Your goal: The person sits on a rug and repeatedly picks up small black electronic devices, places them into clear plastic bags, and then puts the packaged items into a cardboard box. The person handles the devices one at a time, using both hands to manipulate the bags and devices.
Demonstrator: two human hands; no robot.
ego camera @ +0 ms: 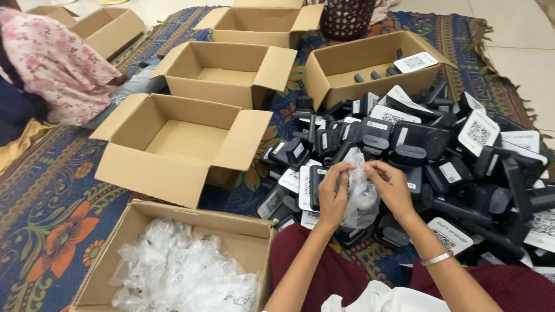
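While six open cardboard boxes ring the patterned rug (52,208), the one at seven o'clock (173,260) brims with clear bags, and three o'clock holds a heap of black devices (439,150). At centre, the left hand (333,193) and right hand (391,186) pinch one clear plastic bag (361,196), fingers closed.

3 open, unfilled cardboard boxes (185,138) on patterned rug (52,214), w/ more behind. Near box (173,260) holds clear plastic bags (185,277). Far-right box (370,66) has a few black devices inside. Dark woven basket (347,17) at top. Another person in floral top (55,63) sits at left.
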